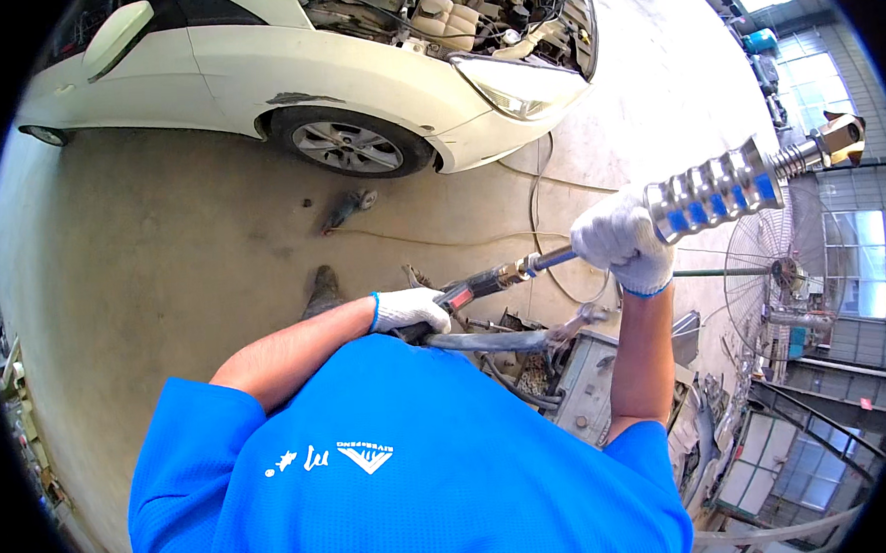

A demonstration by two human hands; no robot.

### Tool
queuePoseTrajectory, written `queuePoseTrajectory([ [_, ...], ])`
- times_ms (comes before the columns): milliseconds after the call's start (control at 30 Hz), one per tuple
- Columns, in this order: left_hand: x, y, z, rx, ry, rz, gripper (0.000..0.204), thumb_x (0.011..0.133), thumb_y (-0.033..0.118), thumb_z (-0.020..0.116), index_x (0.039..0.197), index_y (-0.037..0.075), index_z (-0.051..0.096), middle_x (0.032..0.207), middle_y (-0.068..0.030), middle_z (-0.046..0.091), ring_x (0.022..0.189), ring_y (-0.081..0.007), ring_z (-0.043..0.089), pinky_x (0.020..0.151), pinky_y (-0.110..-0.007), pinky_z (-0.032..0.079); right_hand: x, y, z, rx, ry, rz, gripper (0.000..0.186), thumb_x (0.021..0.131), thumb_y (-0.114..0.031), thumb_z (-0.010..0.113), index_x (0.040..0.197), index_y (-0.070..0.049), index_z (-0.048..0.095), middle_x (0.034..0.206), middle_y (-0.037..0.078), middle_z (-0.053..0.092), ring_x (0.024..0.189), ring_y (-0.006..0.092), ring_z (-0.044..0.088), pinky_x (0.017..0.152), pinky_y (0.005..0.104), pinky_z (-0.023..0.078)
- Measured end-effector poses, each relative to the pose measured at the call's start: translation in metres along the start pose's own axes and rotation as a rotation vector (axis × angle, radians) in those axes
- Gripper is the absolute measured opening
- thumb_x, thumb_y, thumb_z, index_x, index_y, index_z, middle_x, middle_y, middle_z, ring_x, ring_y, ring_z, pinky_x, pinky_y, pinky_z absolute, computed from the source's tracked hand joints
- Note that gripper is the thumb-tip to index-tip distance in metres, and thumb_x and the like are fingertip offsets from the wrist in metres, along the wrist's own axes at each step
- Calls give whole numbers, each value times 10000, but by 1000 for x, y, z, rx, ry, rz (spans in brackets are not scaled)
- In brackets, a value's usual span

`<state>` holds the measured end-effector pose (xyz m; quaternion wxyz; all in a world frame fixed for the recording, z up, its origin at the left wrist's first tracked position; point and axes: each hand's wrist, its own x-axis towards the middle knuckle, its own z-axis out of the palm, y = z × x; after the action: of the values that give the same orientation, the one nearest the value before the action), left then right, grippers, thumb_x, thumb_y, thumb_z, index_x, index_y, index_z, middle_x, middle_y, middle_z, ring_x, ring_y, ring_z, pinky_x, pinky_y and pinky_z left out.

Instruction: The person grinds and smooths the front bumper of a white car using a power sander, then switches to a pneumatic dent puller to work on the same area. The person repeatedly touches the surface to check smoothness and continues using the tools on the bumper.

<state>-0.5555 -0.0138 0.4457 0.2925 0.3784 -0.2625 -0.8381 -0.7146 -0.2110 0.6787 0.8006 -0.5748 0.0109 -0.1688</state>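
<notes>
Upper left, here's the white car (192, 74), engine bay (445, 21) uncovered, a dark scrape (301, 99) on show above its front wheel (346, 146). Just below, a small power tool (343, 213) lies on the floor, its thin cord (431, 243) trailing right, a likely trip line. Centre now: the gloved left hand (410, 309), fingers curled round the rear handle (459, 300) of a long metal tool (714, 194). A metal box (584, 384) crowds in beneath. Right of centre, the right hand (621, 239), fingers wrapped firmly round the tool beside its ribbed sleeve! Up it slants, tip (845, 140) apart from the car: gripped and raised, but, I'd judge, not yet working. Far right, a caged fan (786, 275).
</notes>
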Motion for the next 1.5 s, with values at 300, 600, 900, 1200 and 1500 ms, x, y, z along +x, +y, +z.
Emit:
queuePoseTrajectory([
  [300, -2, -15, 2, -22, -19, -31, 190, 740, 112, 728, 843, 85, 571, 764, -15, 569, 658, -124, 540, 581, -306, 444, -8, 12, 25, 18, 293, 11, 524, 991, -278, 615, 567, -147, 335, 469, -40, 294, 376, 95, 246, 400, 259, 224],
  [600, -12, -15, -1, -38, 59, -26, 211, 729, 89, 727, 870, 73, 571, 762, -41, 589, 668, -133, 574, 592, -311, 474, 6, 29, 48, -60, 617, 29, 388, 1049, -259, 569, 720, -144, 397, 535, -45, 290, 414, 69, 244, 402, 254, 207],
  [900, -14, -9, -7, -83, -96, -159, 264, 716, 66, 741, 872, 82, 528, 762, -22, 559, 682, -128, 556, 578, -306, 462, 16, 39, 41, -72, 608, 116, 392, 1045, -238, 563, 703, -140, 398, 545, -49, 300, 418, 65, 256, 394, 238, 204],
  [1200, -5, 1, -11, -9, -54, 19, 325, 733, 77, 771, 972, 63, 551, 842, -41, 589, 766, -136, 587, 684, -312, 486, 12, 4, 50, -423, 411, 307, 166, 956, -206, 652, 904, -81, 556, 660, -31, 520, 554, 60, 476, 516, 226, 386],
  [1500, -13, 40, 0, 89, 117, 190, 296, 747, 77, 742, 964, 68, 541, 836, -28, 571, 756, -134, 563, 675, -306, 476, -114, 5, 18, -482, 456, 80, 853, 811, -249, 823, 1521, -62, 388, 1429, 89, 494, 1305, 249, 495, 1083, 432, 417],
])
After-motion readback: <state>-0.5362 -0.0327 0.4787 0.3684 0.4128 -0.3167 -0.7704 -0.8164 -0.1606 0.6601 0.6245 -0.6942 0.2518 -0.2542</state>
